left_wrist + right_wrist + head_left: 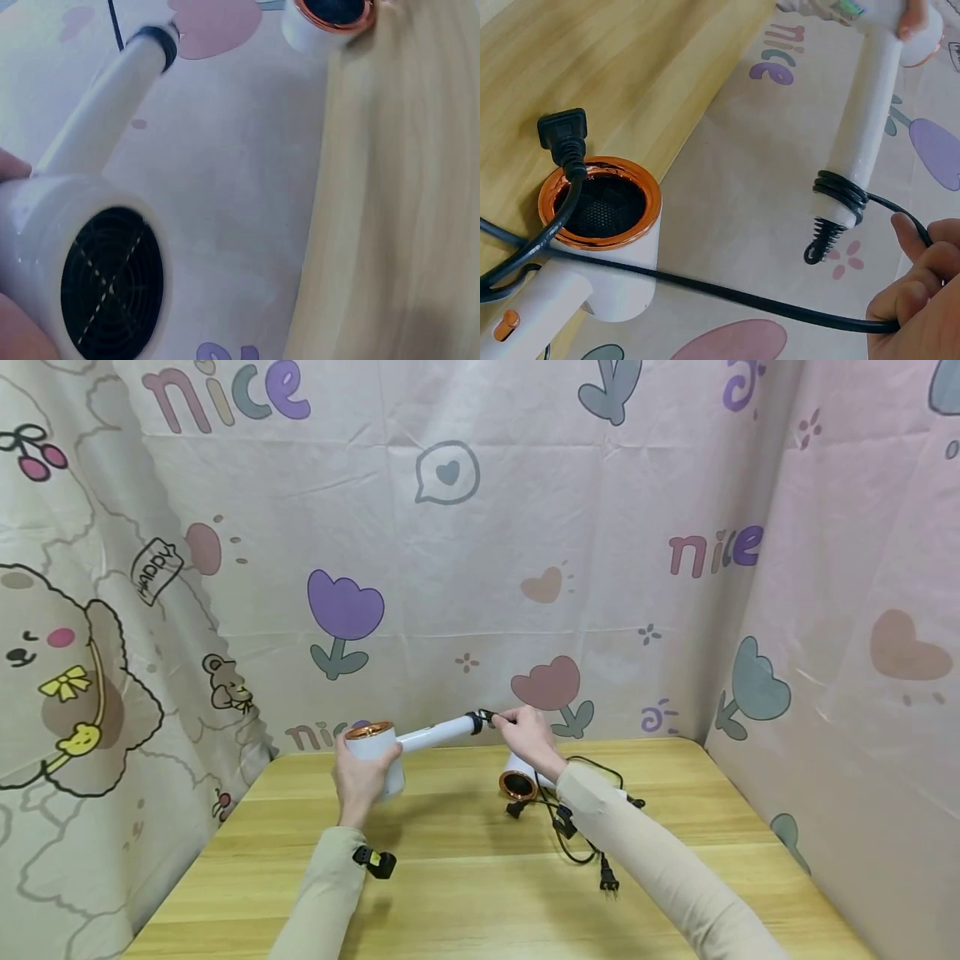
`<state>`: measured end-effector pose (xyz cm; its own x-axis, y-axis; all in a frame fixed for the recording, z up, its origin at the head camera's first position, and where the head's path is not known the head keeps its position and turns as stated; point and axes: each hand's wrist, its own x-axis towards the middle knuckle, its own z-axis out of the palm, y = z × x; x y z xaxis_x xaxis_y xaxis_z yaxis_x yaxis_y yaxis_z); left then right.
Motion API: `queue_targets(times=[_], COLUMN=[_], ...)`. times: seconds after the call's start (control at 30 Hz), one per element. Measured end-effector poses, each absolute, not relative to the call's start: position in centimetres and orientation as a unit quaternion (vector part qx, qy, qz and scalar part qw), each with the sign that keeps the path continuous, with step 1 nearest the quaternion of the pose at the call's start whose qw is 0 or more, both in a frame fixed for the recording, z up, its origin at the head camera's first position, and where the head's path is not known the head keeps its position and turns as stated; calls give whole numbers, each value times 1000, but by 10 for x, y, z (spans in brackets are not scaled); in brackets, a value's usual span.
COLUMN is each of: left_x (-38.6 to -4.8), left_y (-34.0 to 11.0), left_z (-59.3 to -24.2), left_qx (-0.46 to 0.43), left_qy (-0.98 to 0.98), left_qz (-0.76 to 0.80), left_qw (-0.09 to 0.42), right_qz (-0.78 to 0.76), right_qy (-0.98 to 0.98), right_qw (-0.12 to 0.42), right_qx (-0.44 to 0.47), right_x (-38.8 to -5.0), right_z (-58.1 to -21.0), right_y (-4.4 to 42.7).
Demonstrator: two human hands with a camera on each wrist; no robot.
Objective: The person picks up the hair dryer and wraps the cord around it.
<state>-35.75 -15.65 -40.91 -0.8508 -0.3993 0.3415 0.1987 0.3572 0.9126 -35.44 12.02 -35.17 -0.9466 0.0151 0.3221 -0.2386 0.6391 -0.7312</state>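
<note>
A white hair dryer (372, 745) with a copper-coloured rim is held up above the table by my left hand (362, 781), fingers and thumb round its barrel. Its handle points right. Black cord (840, 189) is wound round the handle's end, by the strain relief. My right hand (922, 296) grips the black cord near that end, fingers curled. The left wrist view shows the dark grille (112, 285) on the dryer's back.
A second white hair dryer (517, 779) lies on the wooden table (442, 877) at the right, its copper-rimmed opening facing forward. Black cords and a plug (609, 877) lie around it, partly under the right forearm. Patterned curtain (450, 568) hangs behind.
</note>
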Motion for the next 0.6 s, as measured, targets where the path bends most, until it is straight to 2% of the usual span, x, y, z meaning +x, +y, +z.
queue_targets(times=[0.27, 0.6], left_x=[-361, -363], left_y=[-157, -160], left_z=[-405, -402], left_qx=[109, 123], left_qy=[-721, -600], left_qz=[-638, -768], left_qw=[247, 188], right_qz=[465, 557], right_qy=[-872, -821], right_qw=[120, 19], right_qx=[92, 123], right_x=[-353, -356], right_z=[-354, -360], right_y=[124, 138])
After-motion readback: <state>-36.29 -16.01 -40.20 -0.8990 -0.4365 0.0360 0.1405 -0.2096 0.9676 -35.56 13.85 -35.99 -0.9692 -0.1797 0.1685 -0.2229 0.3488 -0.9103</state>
